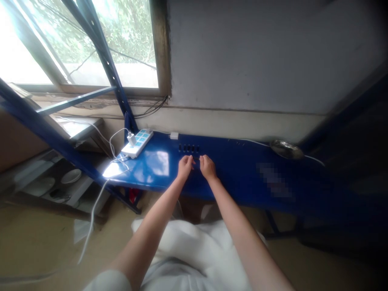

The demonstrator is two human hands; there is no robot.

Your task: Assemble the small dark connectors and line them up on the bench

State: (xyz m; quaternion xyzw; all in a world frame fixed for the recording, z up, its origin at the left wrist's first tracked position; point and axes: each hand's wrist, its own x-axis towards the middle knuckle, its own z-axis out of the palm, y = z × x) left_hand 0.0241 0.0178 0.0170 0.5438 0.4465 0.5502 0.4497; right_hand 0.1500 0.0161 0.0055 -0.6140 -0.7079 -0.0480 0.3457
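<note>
Both of my hands are over the blue tabletop (236,173), close together with a small gap between the fingertips. My left hand (185,166) is closed in a pinch. My right hand (207,166) is closed too, thumb and fingers pressed together. A thin dark bit seems to show between the two pinches, too small to name. Just beyond my fingers lies a row of several small black pieces (188,148), standing side by side on the blue surface.
A white power strip (138,144) with a plugged-in charger and cables lies at the left. A white adapter (174,136) sits at the back edge. At the right is a shiny metal bowl (286,149). A blue upright post (106,60) rises by the window.
</note>
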